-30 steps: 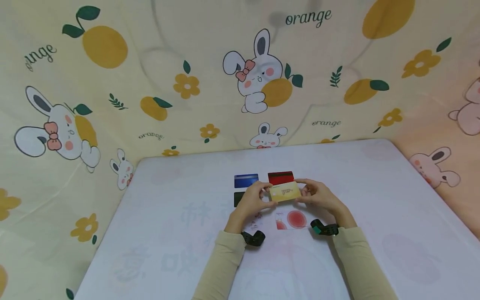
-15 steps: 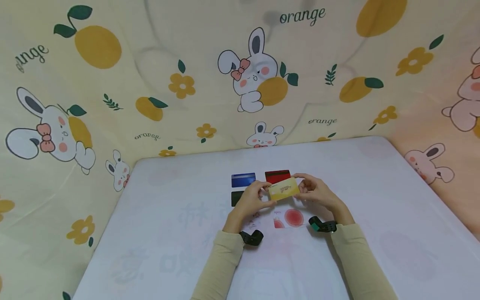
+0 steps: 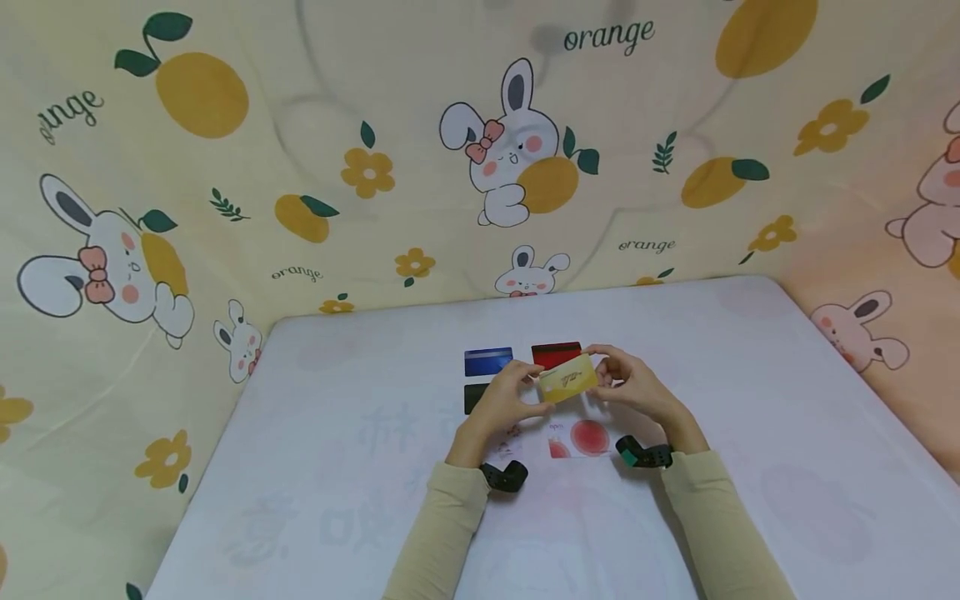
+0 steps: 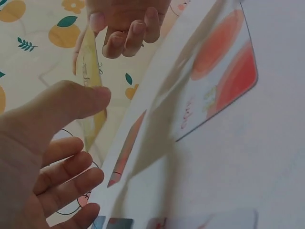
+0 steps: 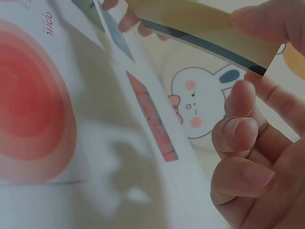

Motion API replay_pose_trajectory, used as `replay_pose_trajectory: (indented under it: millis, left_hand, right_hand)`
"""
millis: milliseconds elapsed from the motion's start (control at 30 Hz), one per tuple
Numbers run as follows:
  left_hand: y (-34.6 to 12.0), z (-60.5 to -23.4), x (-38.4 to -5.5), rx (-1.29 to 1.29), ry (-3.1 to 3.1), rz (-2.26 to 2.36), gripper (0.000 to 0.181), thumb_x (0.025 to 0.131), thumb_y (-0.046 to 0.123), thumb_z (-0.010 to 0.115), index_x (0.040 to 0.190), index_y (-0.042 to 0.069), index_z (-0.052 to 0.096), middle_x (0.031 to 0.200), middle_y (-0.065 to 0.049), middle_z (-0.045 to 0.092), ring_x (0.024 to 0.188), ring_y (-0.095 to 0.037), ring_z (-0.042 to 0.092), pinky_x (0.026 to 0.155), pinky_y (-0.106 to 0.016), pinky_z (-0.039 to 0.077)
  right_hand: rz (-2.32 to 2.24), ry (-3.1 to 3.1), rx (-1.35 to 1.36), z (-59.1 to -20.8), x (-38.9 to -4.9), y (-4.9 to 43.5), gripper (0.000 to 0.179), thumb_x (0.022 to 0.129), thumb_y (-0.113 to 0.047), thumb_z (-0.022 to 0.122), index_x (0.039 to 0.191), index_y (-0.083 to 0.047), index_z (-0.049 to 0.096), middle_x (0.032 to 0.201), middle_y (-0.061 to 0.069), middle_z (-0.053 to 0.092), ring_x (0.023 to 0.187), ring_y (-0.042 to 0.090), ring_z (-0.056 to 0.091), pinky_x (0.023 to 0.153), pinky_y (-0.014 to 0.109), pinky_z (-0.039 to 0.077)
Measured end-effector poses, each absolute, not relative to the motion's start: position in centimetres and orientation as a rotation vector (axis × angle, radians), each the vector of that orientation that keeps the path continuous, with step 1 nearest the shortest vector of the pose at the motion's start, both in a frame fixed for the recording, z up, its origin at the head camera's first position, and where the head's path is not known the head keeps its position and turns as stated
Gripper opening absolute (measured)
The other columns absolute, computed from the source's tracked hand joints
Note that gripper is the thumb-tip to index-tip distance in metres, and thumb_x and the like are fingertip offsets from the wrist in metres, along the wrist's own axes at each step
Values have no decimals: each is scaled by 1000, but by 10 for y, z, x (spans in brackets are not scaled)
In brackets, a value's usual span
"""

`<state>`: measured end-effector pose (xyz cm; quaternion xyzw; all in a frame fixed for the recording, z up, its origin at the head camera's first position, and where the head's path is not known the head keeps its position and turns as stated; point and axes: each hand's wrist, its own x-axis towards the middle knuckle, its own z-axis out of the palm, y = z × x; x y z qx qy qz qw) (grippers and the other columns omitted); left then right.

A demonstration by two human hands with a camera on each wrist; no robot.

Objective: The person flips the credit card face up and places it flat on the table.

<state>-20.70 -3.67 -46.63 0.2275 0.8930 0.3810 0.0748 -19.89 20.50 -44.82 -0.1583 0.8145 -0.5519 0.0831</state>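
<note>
A yellow bank card (image 3: pixel 568 379) is held above the table, its right end a little higher than its left. My left hand (image 3: pixel 504 402) pinches the left end, with the thumb (image 4: pixel 90 100) on its near face. At the other end my right hand (image 3: pixel 633 386) grips between thumb and fingers. A dark stripe shows on the back of the card in the right wrist view. Just behind it lies a red card (image 3: pixel 553 353), partly covered. Nearer me is a white card with red circles (image 3: pixel 589 437).
A blue card (image 3: pixel 487 362) lies at the back left of the group. In front of it is a dark card (image 3: pixel 473 398), partly hidden by my left hand. Beneath my left wrist shows part of a pale patterned card (image 3: pixel 508 443). A printed cloth backdrop (image 3: pixel 465 275) stands behind the white table (image 3: pixel 360 367).
The yellow card has tilted slightly, its right end rising with my right hand. Both hands keep hold of it. The head view has shifted a little; the cards on the table stay put.
</note>
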Motion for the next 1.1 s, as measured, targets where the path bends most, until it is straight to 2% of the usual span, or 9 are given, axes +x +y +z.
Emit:
replay_pose_trajectory:
  millis: [167,333,567,867,1100]
  left_hand:
    - [-38,-464,-207,730,2710,1132,63,76,32,74,131,12,50,127,-4,53,115,-17,54,99,-32,46]
    - [-34,-460,-204,760,2745,1113,62,78,33,73,131,13,49,131,-3,52,119,-17,53,101,-33,45]
    - [-28,-456,-201,811,2763,1169,60,77,31,74,130,13,50,133,-2,53,124,-16,50,105,-34,42]
    - [-23,-452,-198,865,2752,1211,61,75,22,75,130,13,50,132,-1,53,118,-14,53,101,-30,45]
    - [-21,-451,-197,869,2732,1255,60,76,22,75,129,14,50,131,-1,53,117,-16,54,101,-31,45]
  right_hand:
    - [-1649,2433,-518,-451,-200,201,61,76,-4,72,130,-4,44,83,13,52,69,6,49,58,20,44]
    - [-1637,2435,-565,-451,-200,196,60,75,-3,72,128,-2,45,82,17,52,67,5,48,57,19,43]
    - [-1579,2493,-632,-452,-202,191,57,73,-4,73,124,-2,48,77,15,51,65,3,47,57,20,42]
    - [-1593,2488,-728,-450,-200,189,54,73,-1,71,122,-2,49,72,11,50,63,3,46,56,21,41]
    - [-1549,2490,-700,-447,-199,188,53,74,-4,72,122,-4,49,74,10,51,64,5,46,56,22,42]
